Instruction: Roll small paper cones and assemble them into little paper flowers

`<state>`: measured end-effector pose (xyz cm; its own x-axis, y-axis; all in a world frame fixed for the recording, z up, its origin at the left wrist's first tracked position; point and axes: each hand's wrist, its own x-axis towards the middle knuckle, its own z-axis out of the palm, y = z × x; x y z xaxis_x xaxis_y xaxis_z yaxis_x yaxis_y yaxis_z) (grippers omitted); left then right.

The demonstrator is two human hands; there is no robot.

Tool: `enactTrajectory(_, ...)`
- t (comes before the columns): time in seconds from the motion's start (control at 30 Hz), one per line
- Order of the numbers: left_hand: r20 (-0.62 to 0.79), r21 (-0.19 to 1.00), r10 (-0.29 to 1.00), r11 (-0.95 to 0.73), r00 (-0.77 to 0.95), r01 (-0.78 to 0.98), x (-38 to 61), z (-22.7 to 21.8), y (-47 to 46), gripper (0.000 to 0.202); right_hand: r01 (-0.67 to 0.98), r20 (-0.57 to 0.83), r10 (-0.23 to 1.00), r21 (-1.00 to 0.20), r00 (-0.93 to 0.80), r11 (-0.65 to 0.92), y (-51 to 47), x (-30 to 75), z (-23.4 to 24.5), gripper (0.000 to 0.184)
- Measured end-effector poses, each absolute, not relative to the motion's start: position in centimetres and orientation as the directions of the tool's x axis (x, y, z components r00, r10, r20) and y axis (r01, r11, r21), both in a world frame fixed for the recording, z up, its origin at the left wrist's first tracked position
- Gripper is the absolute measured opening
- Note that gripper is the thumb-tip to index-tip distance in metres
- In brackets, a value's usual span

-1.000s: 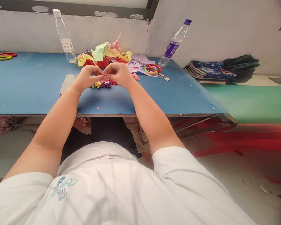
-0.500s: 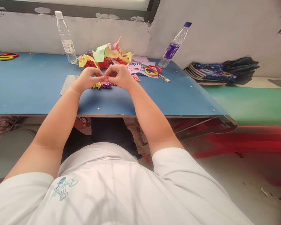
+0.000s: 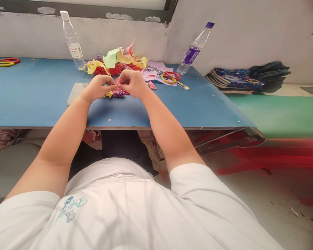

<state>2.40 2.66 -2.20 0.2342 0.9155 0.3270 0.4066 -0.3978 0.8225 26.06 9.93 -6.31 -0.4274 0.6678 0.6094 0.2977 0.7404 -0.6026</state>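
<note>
My left hand (image 3: 100, 86) and my right hand (image 3: 131, 83) meet over the blue table (image 3: 41, 107), fingertips pinched on a small piece of pink paper (image 3: 117, 89). The fingers partly hide the paper, so its exact shape is unclear. Just below the fingertips lie curled yellow paper pieces (image 3: 109, 94) and curled purple paper pieces (image 3: 119, 94). Behind my hands is a heap of crumpled coloured paper (image 3: 114, 60) in yellow, green, red and pink. A flat pale object (image 3: 75, 93), perhaps a phone or tablet, lies partly under my left wrist.
A clear bottle with a white cap (image 3: 74, 47) stands behind on the left, a purple-labelled bottle (image 3: 191, 53) on the right. Red-and-yellow scissors (image 3: 169, 77) lie on purple paper (image 3: 156, 66) by a pencil-like stick (image 3: 183, 85). Another pair of scissors (image 3: 6, 62) rests far left.
The fingers of both hands have shifted slightly on the pink paper. Everything else stays in place, apart from a tiny camera movement.
</note>
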Motion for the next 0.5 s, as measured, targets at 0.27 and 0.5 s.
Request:
enactTrajectory(0.27, 0.314, 0.84, 0.927, -0.371, 0.204, 0.395, 2.64, -2.05, 2.5, 0.03, 0.275, 0.601, 0.684, -0.633, -0.413, 0.723, 10.34, 25.86, -6.85, 0.059)
enactTrajectory(0.5, 0.334, 0.821, 0.92, -0.391, 0.206, 0.416, 2.58, -2.03, 2.45, 0.032, 0.254, 0.582, 0.692, -0.657, -0.427, 0.709, 9.64, 25.93, -6.65, 0.055)
